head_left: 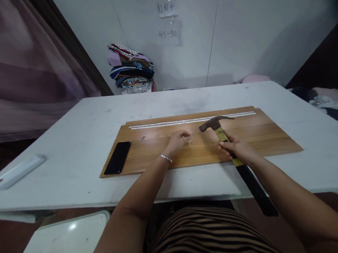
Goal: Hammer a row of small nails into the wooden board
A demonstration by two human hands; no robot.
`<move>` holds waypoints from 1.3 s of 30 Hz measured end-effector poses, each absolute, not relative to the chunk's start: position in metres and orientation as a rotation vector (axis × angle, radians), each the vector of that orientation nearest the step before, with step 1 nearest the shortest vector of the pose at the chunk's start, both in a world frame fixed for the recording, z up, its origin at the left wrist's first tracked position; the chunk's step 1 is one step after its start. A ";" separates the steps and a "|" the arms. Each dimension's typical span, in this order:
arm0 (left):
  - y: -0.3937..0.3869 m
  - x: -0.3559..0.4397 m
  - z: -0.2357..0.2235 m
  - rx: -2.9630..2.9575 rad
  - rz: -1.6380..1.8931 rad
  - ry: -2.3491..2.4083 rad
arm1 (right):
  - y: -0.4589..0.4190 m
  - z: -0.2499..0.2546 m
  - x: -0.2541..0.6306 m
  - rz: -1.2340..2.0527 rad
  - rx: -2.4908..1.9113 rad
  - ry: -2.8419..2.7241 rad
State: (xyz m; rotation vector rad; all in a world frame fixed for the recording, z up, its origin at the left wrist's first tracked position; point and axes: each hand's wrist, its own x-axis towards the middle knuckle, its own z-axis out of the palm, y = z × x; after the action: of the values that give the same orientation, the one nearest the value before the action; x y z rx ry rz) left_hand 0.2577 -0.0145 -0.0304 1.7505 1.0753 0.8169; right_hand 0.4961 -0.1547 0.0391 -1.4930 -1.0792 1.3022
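My right hand (236, 147) is wrapped around the yellow-and-black handle of a claw hammer (254, 186). The rusty hammer head is raised above the wooden board (156, 154), its striking face toward the left. Beside the hammer, my left hand (178, 141) is low over the board, thumb and forefinger pinched on a nail (190, 137) that barely shows. A short row of small dark nails (200, 142) runs along the board between the two hands. Farther left on the board lies a small group of loose nails (142, 138).
Two white measuring strips (191, 120) run along the board's far side. A black phone (118, 158) lies at its left end. On the white table (81, 139) there is a white plastic handle-like object (20, 172). Folded clothes (131, 69) are stacked beyond the table; a white stool (67, 239) stands below left.
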 end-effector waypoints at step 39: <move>-0.027 0.264 -0.049 2.043 0.796 1.214 | -0.161 0.012 0.466 1.320 -1.425 -1.073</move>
State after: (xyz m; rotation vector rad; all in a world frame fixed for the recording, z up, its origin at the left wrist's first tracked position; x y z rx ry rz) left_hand 0.2642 -0.0273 -0.0486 2.0429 1.2142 0.7963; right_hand 0.4664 -0.1606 0.0125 -1.4253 -1.0732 1.3205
